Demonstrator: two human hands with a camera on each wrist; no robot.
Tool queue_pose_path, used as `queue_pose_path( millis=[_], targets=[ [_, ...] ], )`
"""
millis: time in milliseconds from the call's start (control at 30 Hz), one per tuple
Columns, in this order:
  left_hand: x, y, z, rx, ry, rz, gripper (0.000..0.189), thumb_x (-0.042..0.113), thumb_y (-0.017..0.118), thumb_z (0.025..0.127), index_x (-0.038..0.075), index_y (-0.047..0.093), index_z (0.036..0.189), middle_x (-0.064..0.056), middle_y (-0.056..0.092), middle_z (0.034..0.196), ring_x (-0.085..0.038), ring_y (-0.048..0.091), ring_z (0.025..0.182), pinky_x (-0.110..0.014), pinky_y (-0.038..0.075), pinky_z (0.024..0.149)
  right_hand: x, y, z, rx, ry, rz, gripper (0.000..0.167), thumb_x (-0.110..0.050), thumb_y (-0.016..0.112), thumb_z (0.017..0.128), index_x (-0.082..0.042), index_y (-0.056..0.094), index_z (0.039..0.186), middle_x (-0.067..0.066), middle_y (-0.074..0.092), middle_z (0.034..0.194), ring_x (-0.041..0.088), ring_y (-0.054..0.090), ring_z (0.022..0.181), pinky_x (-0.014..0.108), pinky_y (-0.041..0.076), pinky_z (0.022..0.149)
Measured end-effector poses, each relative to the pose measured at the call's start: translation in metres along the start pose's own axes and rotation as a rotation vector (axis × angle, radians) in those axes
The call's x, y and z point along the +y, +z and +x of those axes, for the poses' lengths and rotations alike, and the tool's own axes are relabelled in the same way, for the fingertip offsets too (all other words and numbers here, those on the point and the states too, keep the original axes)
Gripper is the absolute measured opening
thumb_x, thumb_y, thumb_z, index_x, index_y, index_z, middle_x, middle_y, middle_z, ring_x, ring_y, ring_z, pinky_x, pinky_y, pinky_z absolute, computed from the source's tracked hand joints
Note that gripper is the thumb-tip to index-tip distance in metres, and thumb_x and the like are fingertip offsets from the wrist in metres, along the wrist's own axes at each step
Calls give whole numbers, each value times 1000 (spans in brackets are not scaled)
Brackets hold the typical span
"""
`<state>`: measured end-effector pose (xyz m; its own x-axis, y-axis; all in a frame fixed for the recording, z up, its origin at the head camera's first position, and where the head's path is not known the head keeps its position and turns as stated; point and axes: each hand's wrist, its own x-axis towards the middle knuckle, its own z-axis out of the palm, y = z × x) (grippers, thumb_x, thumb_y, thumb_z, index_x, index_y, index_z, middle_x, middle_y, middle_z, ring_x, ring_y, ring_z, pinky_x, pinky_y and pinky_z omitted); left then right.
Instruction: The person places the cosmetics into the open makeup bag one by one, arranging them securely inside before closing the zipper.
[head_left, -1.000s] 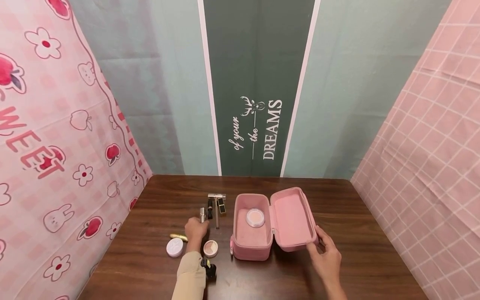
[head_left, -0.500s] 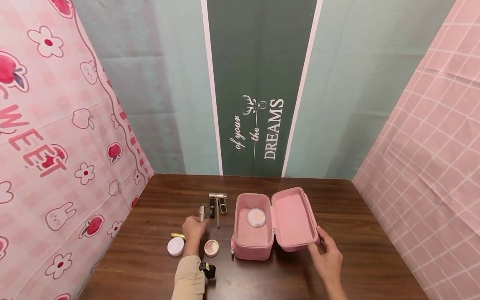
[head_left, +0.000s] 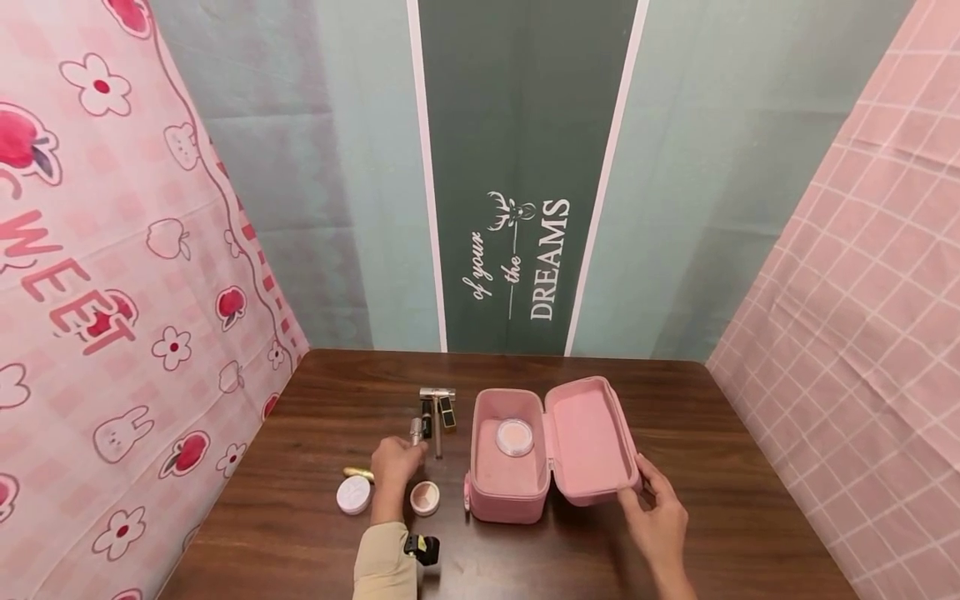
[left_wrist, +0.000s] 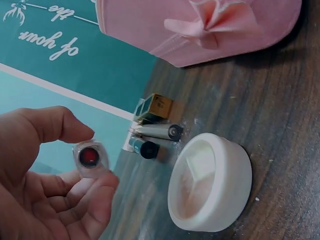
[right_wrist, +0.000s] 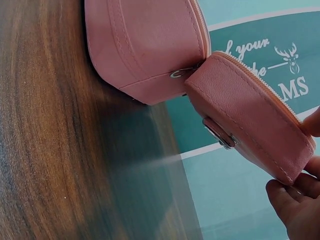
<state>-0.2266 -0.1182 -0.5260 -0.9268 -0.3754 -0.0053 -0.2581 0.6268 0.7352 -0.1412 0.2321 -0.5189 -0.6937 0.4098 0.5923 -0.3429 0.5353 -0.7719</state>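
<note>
My left hand [head_left: 397, 468] pinches a small lipstick [left_wrist: 90, 156] between thumb and fingers. In the left wrist view its clear-rimmed end shows a dark red centre; the head view shows its silver far end. My right hand [head_left: 654, 518] grips the outer edge of the folded-back lid [head_left: 588, 442] of a pink makeup case [head_left: 510, 507]. From the right wrist, the lid's underside [right_wrist: 250, 117] appears tilted above the table, with thumb and fingers at its corner. A round compact with a pale centre [head_left: 514, 437] lies inside the case.
Left of the case lie a silver tube [head_left: 437, 393], a slim pencil-like stick [head_left: 438, 442], a black tube [head_left: 427, 419] and a black-and-gold box [head_left: 447, 413]. A three-tone powder pot [head_left: 424, 498], white round jar [head_left: 354, 495] and gold tube [head_left: 358, 473] sit nearer the left arm.
My left hand has shifted slightly right with the lipstick, which now overlaps the black tube in the head view. The right hand keeps holding the lid in place.
</note>
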Motion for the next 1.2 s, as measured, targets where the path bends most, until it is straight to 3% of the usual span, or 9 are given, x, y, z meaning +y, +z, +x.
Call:
queue_pose_path(
  millis=[233,400,667,967,1200],
  targets=[
    [8,-5,-1,-18,46,6,22,26,71,70,4,68,71,-9,64,69,-33,60,70,-43,44,60,0,1,4,0,-14,-9,41,14,68,67,12,62,107,22,62,109,-15,52,90,7,43,70],
    [13,-6,-4,-56,65,3,20,25,72,68,5,68,68,-3,60,58,-24,56,60,-39,44,56,0,2,4,-9,-13,-2,41,14,68,66,13,62,107,23,62,109,-14,53,89,7,43,70],
    [24,-8,-10,-112,37,-24,17,27,70,71,11,68,67,4,56,49,-16,54,54,-35,43,55,-1,3,4,-20,3,-3,41,14,68,67,13,62,107,23,62,110,-15,52,88,8,43,70],
    [37,-11,-18,-120,47,-42,18,30,69,71,13,69,75,4,59,55,-15,54,56,-34,42,53,-1,3,7,-23,0,2,41,15,67,67,12,62,108,24,61,110,-14,52,90,7,43,71],
    [44,-11,-23,-109,101,-107,18,28,72,69,11,69,74,1,61,66,-17,53,61,-33,42,54,-3,3,9,-17,6,11,40,16,66,68,13,62,107,24,61,109,-13,53,88,7,43,70]
  ],
)
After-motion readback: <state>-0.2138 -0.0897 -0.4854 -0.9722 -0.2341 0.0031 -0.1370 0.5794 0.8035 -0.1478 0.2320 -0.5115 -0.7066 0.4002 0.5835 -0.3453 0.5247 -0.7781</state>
